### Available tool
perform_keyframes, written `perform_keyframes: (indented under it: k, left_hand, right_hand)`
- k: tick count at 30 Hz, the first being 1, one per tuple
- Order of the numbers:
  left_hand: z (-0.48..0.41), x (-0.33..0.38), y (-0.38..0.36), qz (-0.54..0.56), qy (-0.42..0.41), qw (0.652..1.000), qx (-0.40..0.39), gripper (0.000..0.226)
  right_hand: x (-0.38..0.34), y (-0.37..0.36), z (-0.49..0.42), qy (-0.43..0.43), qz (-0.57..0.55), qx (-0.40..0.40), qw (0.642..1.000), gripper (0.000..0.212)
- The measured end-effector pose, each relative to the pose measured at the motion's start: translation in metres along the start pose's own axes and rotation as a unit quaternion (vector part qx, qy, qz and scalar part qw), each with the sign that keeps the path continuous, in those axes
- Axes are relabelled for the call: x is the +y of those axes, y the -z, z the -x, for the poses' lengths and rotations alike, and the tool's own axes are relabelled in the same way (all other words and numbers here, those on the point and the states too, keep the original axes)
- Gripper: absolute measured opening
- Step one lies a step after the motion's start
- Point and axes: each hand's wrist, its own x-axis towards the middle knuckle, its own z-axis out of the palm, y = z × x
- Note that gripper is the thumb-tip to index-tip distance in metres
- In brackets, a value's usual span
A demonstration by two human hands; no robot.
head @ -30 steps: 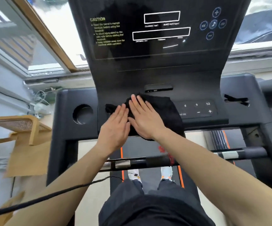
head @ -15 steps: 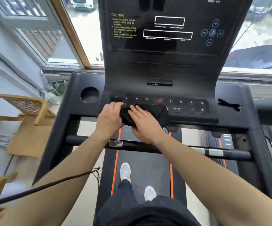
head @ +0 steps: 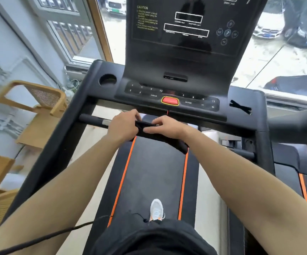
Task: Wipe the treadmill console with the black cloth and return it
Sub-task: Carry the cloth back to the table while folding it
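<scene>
— Where are your hands, and what room is there around them?

— Both sit just below the front edge of the console (head: 169,100), over the crossbar (head: 93,119). My left hand (head: 124,124) and right hand (head: 164,126) nearly meet, knuckles apart by only the cloth (head: 160,138) between them. Beneath them the belt (head: 149,172) lies open down to my shoe (head: 156,209). To the left of my left grip the bar runs bare toward the frame (head: 71,126).

— What does each grip hold?

— Each is clenched on the cloth. The left is curled round its near end; the right pinches its top fold with thumb and fingers. The rest hangs past my right wrist, folded long, draped along the bar. It is clear of the console keys.

— Any holders nearby?

— A round cup well (head: 107,79) up and left of my left grip; I cannot tell what is inside. The red stop button (head: 170,101) sits straight above my right grip.
</scene>
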Motion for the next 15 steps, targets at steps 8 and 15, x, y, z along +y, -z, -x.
perform_keyframes:
  k: [8,15]
  left_hand:
    - [0.144,-0.104,0.027,0.064,0.109,0.986,-0.106,0.034]
    - [0.334,-0.204,0.031,0.207,0.281,0.910,-0.224,0.045]
  right_hand:
    - [-0.072,-0.119,0.011,0.018,0.066,-0.176,0.982,0.024]
    - [-0.158,-0.283,0.037,0.098,0.262,-0.344,0.896,0.014]
